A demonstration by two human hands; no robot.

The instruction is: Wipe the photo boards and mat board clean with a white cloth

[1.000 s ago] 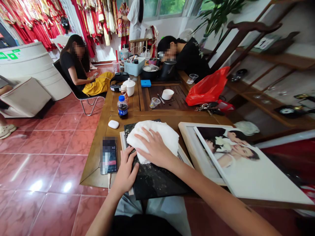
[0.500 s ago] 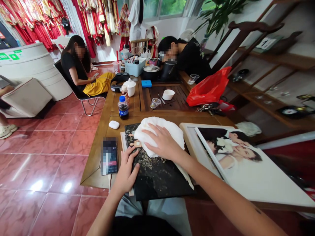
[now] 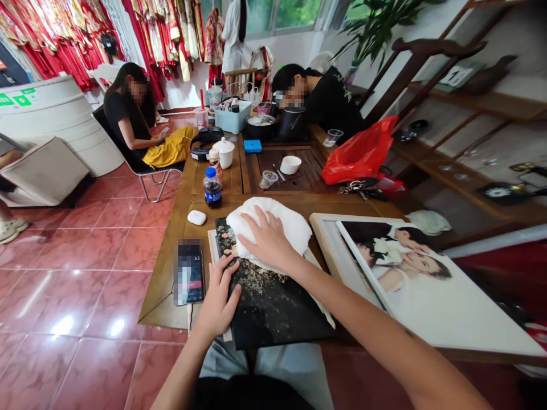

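Note:
A dark photo panel speckled with gold lies on the wooden table in front of me. My right hand lies flat, fingers spread, pressing a white cloth onto the panel's far end. My left hand rests on the panel's left edge, fingers curled over it and holding it down. A phone lies just left of that hand.
A large framed portrait lies to the right. Farther on the table are a white earbud case, a dark bottle, a white bowl, a red plastic bag. Two people sit beyond; one leans on the table.
My right hand slid the white cloth to the right and farther away, then back left, uncovering more of the speckled panel. My left hand stayed on the panel's edge.

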